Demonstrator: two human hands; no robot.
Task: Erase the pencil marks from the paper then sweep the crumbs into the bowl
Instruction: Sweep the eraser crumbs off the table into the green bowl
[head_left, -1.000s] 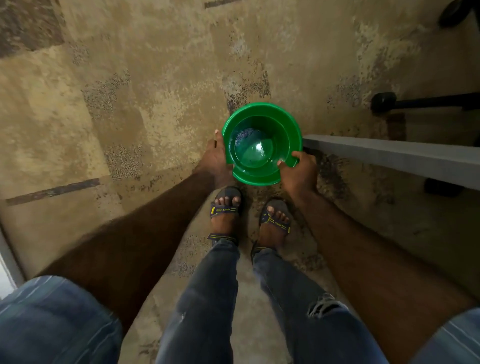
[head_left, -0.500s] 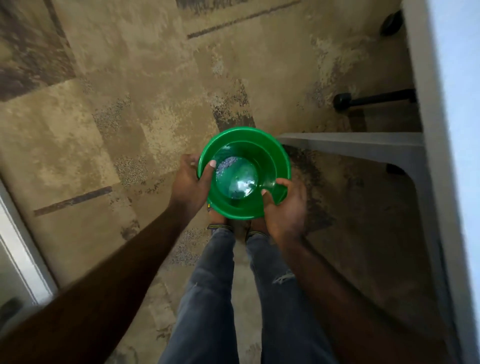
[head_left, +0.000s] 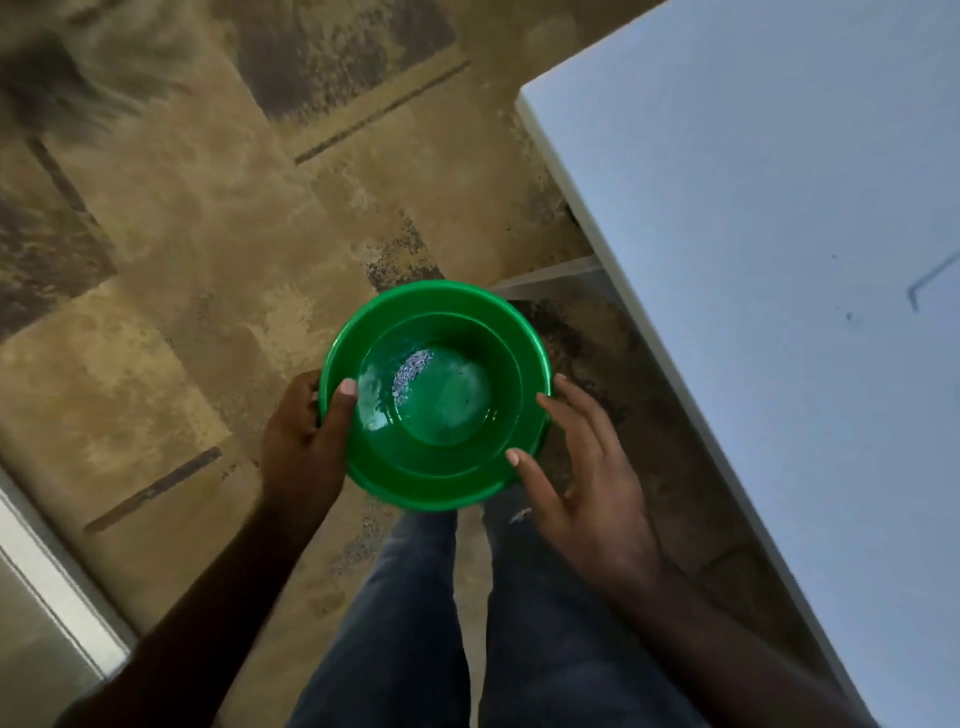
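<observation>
While gripped by the left hand (head_left: 304, 447), bowl (head_left: 435, 483) between hands; right hand (head_left: 592, 478) open alongside.

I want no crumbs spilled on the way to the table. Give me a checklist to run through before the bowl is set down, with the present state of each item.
1. Left hand grips the green bowl at its rim, thumb over the edge: ok.
2. Right hand supports the bowl: not ok; its fingers are spread, and real contact cannot be told.
3. Bowl is level: cannot tell; it looks near upright from above.
4. Crumbs lie inside, on the bowl's bottom: ok.
5. White table has bare surface near its edge for the bowl: ok.
6. Paper erased: cannot tell; a dark line shows on the table's right.
</observation>
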